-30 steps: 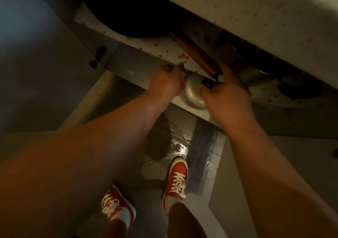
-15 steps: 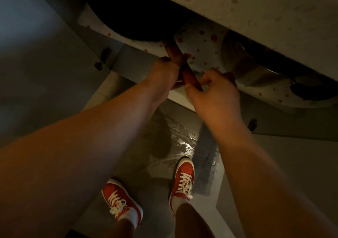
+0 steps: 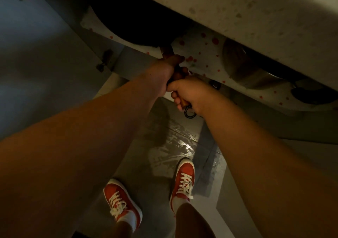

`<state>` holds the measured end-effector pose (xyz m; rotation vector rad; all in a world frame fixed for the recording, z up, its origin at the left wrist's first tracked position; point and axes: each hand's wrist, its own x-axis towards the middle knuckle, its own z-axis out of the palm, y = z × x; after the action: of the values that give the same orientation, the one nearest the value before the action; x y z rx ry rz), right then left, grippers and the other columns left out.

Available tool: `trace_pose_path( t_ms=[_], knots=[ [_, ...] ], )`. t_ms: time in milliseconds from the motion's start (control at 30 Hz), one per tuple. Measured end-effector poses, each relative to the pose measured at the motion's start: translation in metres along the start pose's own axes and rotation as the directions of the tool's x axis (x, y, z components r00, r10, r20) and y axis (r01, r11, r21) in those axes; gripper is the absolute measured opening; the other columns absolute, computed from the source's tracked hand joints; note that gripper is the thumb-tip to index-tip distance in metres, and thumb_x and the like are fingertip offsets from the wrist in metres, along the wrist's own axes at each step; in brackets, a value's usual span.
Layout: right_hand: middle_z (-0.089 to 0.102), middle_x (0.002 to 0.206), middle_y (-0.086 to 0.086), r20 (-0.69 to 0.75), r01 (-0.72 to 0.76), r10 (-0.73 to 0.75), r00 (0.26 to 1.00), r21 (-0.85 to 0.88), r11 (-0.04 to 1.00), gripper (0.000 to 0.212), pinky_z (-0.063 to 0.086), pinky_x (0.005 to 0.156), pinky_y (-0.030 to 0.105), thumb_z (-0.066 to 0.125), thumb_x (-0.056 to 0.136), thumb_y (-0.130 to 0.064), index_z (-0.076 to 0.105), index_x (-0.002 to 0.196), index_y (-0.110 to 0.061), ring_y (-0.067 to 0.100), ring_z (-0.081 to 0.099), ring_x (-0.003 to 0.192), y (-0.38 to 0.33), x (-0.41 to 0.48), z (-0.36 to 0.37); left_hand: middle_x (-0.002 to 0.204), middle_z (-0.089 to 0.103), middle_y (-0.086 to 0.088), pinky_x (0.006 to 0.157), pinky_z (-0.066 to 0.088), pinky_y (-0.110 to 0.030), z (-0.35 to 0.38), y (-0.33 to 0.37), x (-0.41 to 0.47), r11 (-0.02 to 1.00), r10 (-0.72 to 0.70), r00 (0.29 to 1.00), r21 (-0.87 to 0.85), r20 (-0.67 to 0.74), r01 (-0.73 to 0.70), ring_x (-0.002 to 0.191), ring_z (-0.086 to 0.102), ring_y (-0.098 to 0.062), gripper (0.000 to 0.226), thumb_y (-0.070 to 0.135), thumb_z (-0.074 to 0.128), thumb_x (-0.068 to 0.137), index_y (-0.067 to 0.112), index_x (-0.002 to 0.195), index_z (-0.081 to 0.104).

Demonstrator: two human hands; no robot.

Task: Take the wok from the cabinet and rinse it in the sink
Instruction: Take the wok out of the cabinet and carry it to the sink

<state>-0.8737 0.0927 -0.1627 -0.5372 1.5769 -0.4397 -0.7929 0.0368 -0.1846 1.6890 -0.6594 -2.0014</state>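
Under the countertop [image 3: 256,18], in the open cabinet [image 3: 60,42] whose dim mouth runs from ten o'clock to three o'clock, the wok [image 3: 139,25] sits as a dark round mass at about eleven o'clock on a shelf liner [image 3: 203,54] dotted with red. Its wooden handle [image 3: 167,52] points out toward the person.

Going left to right: the left hand [image 3: 164,73], near the centre of the view, is clenched round the handle close to the pan. A second ago it only rested beside the handle, near a small metal lid that no longer shows. Just to its right, touching it, the right hand [image 3: 190,93] is wrapped round the handle's outer end, so the black hanging ring [image 3: 190,112] pokes out below the fist. Half a second ago its fingers were open and only closing in on the wood. Farther right, at two o'clock, a second pot [image 3: 243,62] stands on the liner, well apart from both hands.

So the change is that both hands have gone from reaching to a full two-handed hold. I judge the grasp done and the pull-out about to begin; the wok itself lies inside the cabinet, not yet drawn clear. At six o'clock the red shoes [image 3: 182,179] stand on a wet floor [image 3: 175,142], a slip risk while carrying toward the sink, which is out of view.
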Motion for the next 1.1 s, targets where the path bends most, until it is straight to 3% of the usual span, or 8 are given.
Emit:
trace_pose_path(
  t_ms=[100,233,400,500,700,933,1100],
  knots=[
    [0.048,0.047,0.001,-0.047,0.063,-0.063,0.997,0.003,0.998,0.017,0.039,0.035,0.019,0.063,0.079,-0.003,0.055,0.067,-0.012,0.006,0.042,0.027,0.006,-0.002,0.012,0.069,0.069,-0.005,0.067,0.057,-0.033,-0.004,-0.002,-0.001,0.997,0.067,0.996,0.054,-0.052,-0.064,0.062,0.067,-0.018,0.009,0.02,0.064,0.09,0.013,0.094,0.061],
    [0.046,0.044,0.0,-0.089,0.094,-0.091,0.992,0.033,0.995,0.015,0.039,0.034,0.019,0.059,0.076,0.001,0.055,0.076,-0.013,0.007,0.042,0.026,0.016,-0.011,0.028,0.052,0.064,-0.001,0.063,0.058,-0.03,-0.011,-0.013,-0.007,0.989,0.143,0.989,0.031,-0.027,-0.142,0.053,0.064,-0.016,0.006,0.008,0.06,0.087,0.013,0.083,0.059],
    [0.045,0.045,0.0,-0.101,0.062,-0.057,0.993,0.051,0.997,0.015,0.04,0.037,0.019,0.058,0.076,0.0,0.053,0.067,-0.012,0.008,0.042,0.029,0.037,-0.041,0.041,0.047,0.062,-0.001,0.046,0.052,-0.024,-0.018,-0.029,-0.034,0.997,0.076,0.997,-0.006,-0.027,-0.076,0.044,0.063,-0.014,0.007,0.015,0.06,0.091,0.009,0.086,0.059],
    [0.044,0.041,-0.002,-0.065,0.048,-0.046,0.997,0.033,0.998,0.016,0.039,0.035,0.018,0.056,0.079,-0.001,0.052,0.068,-0.012,0.007,0.042,0.03,0.055,-0.07,0.046,0.055,0.059,-0.003,0.041,0.049,-0.022,-0.02,-0.045,-0.062,0.993,0.099,0.994,0.075,-0.046,-0.096,0.041,0.061,-0.012,0.006,0.012,0.056,0.091,0.008,0.087,0.057],
    [0.048,0.039,-0.004,-0.035,-0.047,0.045,0.998,-0.035,0.998,0.017,0.042,0.036,0.019,0.059,0.076,-0.005,0.055,0.063,-0.014,0.005,0.047,0.03,0.1,-0.139,0.069,0.052,0.055,-0.002,0.043,0.048,-0.023,-0.03,-0.089,-0.141,0.987,0.062,0.995,0.15,-0.082,-0.049,0.039,0.057,-0.012,0.02,0.006,0.054,0.088,0.009,0.069,0.055],
    [0.051,0.034,-0.004,-0.052,-0.169,0.17,0.984,0.015,0.985,0.01,0.046,0.04,0.024,0.062,0.072,-0.007,0.056,0.065,-0.011,0.01,0.051,0.03,0.141,-0.244,0.105,0.055,0.054,-0.007,0.039,0.046,-0.02,-0.049,-0.12,-0.26,0.983,-0.032,0.998,0.18,-0.051,0.041,0.037,0.056,-0.012,0.011,0.003,0.05,0.09,0.002,0.081,0.056],
    [0.052,0.034,-0.001,-0.063,-0.206,0.211,0.975,0.07,0.976,0.008,0.046,0.039,0.024,0.059,0.068,-0.007,0.056,0.061,-0.01,0.013,0.05,0.03,0.152,-0.326,0.128,0.053,0.057,-0.007,0.048,0.049,-0.024,-0.06,-0.135,-0.334,0.962,-0.077,0.997,0.263,0.004,0.073,0.046,0.057,-0.019,0.02,0.005,0.051,0.09,0.002,0.071,0.058]
  ],
)
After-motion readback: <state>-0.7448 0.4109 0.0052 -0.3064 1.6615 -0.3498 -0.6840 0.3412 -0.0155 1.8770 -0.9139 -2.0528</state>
